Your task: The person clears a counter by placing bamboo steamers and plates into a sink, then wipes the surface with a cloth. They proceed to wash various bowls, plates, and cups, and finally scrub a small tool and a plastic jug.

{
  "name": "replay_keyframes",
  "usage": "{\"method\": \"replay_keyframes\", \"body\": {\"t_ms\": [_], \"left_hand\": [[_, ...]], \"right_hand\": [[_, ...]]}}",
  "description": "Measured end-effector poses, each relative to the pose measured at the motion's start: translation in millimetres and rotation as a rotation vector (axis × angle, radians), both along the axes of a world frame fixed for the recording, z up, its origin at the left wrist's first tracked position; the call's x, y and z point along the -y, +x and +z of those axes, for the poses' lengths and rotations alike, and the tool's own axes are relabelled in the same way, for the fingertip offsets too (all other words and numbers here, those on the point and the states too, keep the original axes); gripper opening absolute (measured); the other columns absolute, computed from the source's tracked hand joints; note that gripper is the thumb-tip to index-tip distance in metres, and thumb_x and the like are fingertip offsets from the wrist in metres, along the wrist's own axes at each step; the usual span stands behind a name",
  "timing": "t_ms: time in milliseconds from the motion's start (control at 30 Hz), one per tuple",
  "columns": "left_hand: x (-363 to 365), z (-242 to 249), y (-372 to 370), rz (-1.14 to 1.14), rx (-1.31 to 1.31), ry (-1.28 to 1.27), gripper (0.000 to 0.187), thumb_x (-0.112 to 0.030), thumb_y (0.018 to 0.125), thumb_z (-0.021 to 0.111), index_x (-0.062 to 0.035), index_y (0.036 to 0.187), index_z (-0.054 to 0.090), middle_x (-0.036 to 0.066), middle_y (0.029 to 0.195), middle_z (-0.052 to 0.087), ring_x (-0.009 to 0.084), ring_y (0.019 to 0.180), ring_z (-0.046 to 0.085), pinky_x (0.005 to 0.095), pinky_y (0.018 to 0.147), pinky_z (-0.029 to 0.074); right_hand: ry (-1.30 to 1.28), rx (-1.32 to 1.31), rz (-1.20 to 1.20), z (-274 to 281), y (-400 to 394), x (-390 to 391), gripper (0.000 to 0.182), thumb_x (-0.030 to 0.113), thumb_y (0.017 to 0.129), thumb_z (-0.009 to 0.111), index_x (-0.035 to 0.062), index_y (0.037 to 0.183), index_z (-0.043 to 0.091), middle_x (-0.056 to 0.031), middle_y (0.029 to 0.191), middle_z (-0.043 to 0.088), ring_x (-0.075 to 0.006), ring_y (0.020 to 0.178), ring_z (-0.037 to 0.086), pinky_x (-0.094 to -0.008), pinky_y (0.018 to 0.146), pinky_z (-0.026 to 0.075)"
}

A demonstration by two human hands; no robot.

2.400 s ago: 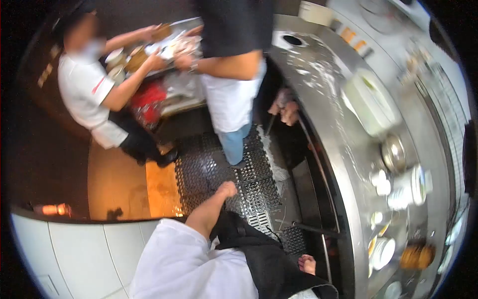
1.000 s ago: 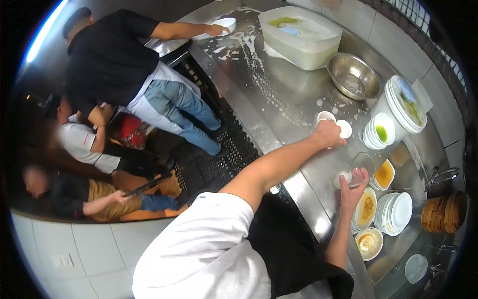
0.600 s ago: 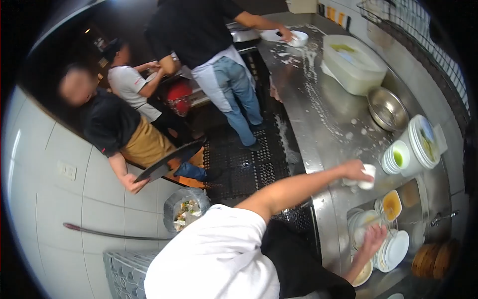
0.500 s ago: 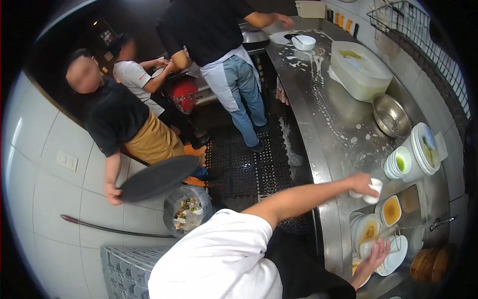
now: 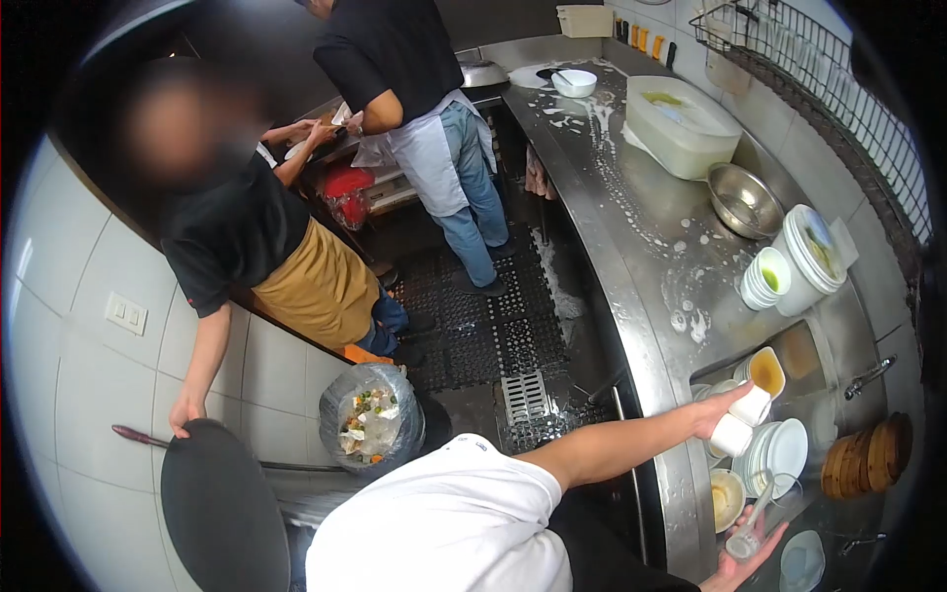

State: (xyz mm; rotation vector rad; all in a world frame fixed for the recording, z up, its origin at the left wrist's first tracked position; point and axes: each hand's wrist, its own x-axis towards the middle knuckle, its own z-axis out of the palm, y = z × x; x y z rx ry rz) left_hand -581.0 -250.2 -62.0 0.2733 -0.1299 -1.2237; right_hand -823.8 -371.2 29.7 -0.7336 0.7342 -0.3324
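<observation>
My left hand (image 5: 725, 409) is closed around white cups (image 5: 735, 434), held over the near part of the sink. Beside them sits a stack of small dishes, the top one with a yellow-brown residue (image 5: 766, 371). Lower down, my right hand (image 5: 742, 564) grips a tilted clear glass (image 5: 747, 538), its base towards me and fingers partly stretched. Between my hands stand stacked white plates (image 5: 786, 449) and a bowl with brownish remains (image 5: 728, 498). A translucent container (image 5: 802, 562) lies to the right of my right hand.
A co-worker holds a dark round tray (image 5: 222, 513) beside a lined waste bin (image 5: 373, 419). Along the counter (image 5: 631, 266) stand stacked cups (image 5: 765, 279), a lidded bucket (image 5: 811, 252), a metal bowl (image 5: 745, 200) and a plastic tub (image 5: 683, 138). Bamboo steamers (image 5: 868, 459) are at right.
My left hand has carried the white cups from the counter edge over the sink. The glass in my right hand has tilted. The co-worker's tray has swung down beside the bin.
</observation>
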Motion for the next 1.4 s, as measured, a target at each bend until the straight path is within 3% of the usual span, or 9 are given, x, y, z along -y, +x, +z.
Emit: {"method": "replay_keyframes", "body": {"t_ms": [67, 100, 200, 300, 433, 833, 1100, 1333, 1400], "left_hand": [[6.8, 7.2, -18.4, 0.026, -0.005, 0.007, 0.052, -0.058, 0.093, 0.048, -0.0141, 0.119, 0.059, 0.003, 0.106, 0.065, 0.018, 0.087, 0.064, 0.0367, 0.076, 0.054], [14.6, 6.0, -22.9, 0.024, 0.036, 0.075, 0.052, -0.057, 0.093, 0.049, -0.0131, 0.119, 0.058, 0.003, 0.108, 0.065, 0.0186, 0.088, 0.064, 0.037, 0.077, 0.054], [39.8, -1.6, -33.7, 0.029, 0.116, 0.226, 0.051, -0.056, 0.092, 0.051, -0.0122, 0.118, 0.058, 0.004, 0.109, 0.065, 0.0197, 0.091, 0.064, 0.0383, 0.08, 0.054], [51.2, 20.5, -59.7, 0.052, 0.098, 0.212, 0.052, -0.047, 0.093, 0.055, -0.005, 0.124, 0.053, 0.01, 0.118, 0.062, 0.0224, 0.105, 0.062, 0.0392, 0.09, 0.052], [90.7, -11.2, -72.7, 0.076, 0.109, 0.207, 0.045, -0.037, 0.096, 0.054, -0.0043, 0.127, 0.05, 0.011, 0.121, 0.06, 0.0234, 0.106, 0.062, 0.0393, 0.093, 0.05], [150.5, -58.1, -71.3, 0.145, 0.233, 0.475, 0.035, -0.02, 0.091, 0.064, -0.0028, 0.12, 0.055, 0.009, 0.107, 0.065, 0.0225, 0.09, 0.066, 0.0406, 0.08, 0.056], [149.3, -76.3, -42.3, 0.014, 0.437, 0.677, 0.048, -0.017, 0.085, 0.071, 0.0031, 0.124, 0.052, 0.013, 0.109, 0.064, 0.0235, 0.089, 0.066, 0.0405, 0.076, 0.056], [184.8, -109.1, -44.2, -0.148, 0.841, 0.843, 0.067, -0.026, 0.074, 0.081, 0.0041, 0.128, 0.053, 0.015, 0.108, 0.065, 0.027, 0.095, 0.065, 0.0361, 0.086, 0.051], [187.7, -89.4, -48.0, -0.166, 1.05, 0.843, 0.05, -0.024, 0.075, 0.078, -0.001, 0.117, 0.063, 0.014, 0.105, 0.068, 0.0254, 0.091, 0.066, 0.0364, 0.082, 0.052]], "right_hand": [[-0.149, 0.009, 0.017, -11.3, -36.0, 28.3, 0.066, 0.054, 0.086, 0.06, -0.0005, 0.123, 0.05, -0.0107, 0.096, 0.061, -0.0162, 0.075, 0.06, -0.0261, 0.057, 0.052], [-0.445, 0.08, -0.036, -37.9, -68.6, 53.0, 0.048, 0.04, 0.099, 0.039, 0.0212, 0.143, 0.036, -0.0243, 0.123, 0.057, -0.0373, 0.102, 0.06, -0.0479, 0.082, 0.052], [-0.434, 0.015, -0.087, -113.4, -123.1, 149.6, 0.049, 0.047, 0.086, 0.063, 0.0079, 0.115, 0.056, -0.0079, 0.106, 0.058, -0.0186, 0.097, 0.057, -0.0335, 0.083, 0.047], [-0.343, -0.238, -0.135, -113.9, -141.8, 194.4, 0.061, 0.049, 0.086, 0.063, 0.0029, 0.124, 0.052, -0.0082, 0.102, 0.059, -0.0174, 0.086, 0.057, -0.0316, 0.071, 0.05], [-0.495, -0.382, 0.052, -135.2, -146.1, 245.2, 0.058, 0.037, 0.083, 0.071, 0.0038, 0.127, 0.052, -0.009, 0.119, 0.054, -0.0213, 0.109, 0.051, -0.0346, 0.09, 0.043], [-0.805, -0.675, 0.302, -266.4, -169.5, 317.9, 0.081, 0.022, 0.074, 0.075, -0.004, 0.139, 0.034, -0.0184, 0.131, 0.048, -0.0309, 0.12, 0.048, -0.0405, 0.104, 0.033], [-1.215, -0.721, 0.122, -198.2, -162.4, 255.6, 0.086, 0.014, 0.067, 0.076, -0.0036, 0.139, 0.032, -0.0186, 0.13, 0.049, -0.0317, 0.121, 0.047, -0.0388, 0.105, 0.033], [-0.926, -0.294, 0.298, -40.7, -114.8, 190.7, 0.071, 0.01, 0.067, 0.075, -0.0002, 0.13, 0.043, -0.0104, 0.114, 0.054, -0.0211, 0.105, 0.052, -0.0309, 0.09, 0.043], [-0.913, -0.287, 0.419, -16.4, -84.8, 175.4, 0.069, 0.01, 0.067, 0.075, -0.0001, 0.128, 0.044, -0.0083, 0.109, 0.055, -0.0185, 0.098, 0.055, -0.0299, 0.084, 0.046]]}}
